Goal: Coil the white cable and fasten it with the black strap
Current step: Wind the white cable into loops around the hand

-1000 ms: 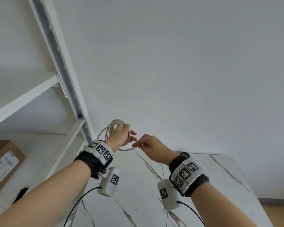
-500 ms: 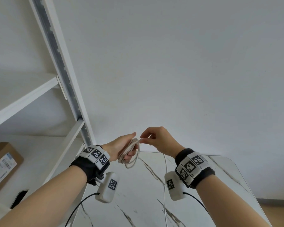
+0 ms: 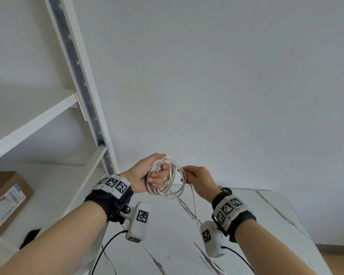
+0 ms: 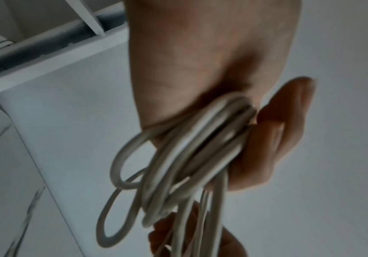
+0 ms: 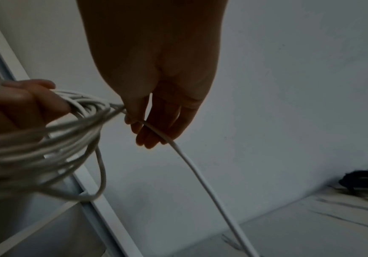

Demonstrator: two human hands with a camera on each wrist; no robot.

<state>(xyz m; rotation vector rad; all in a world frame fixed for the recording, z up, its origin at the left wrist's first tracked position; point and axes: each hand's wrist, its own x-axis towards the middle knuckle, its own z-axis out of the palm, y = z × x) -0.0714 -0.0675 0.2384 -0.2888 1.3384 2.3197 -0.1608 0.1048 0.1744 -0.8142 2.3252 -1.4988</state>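
White cable loops are being gripped in the left hand while the free run is being pinched by the right hand for guiding.

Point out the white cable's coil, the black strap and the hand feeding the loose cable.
white cable (image 3: 168, 192): head view, lower arc of the coil.
black strap (image 5: 362, 180): right wrist view, its dark loop on the table.
right hand (image 3: 200, 176): head view, back of the hand.
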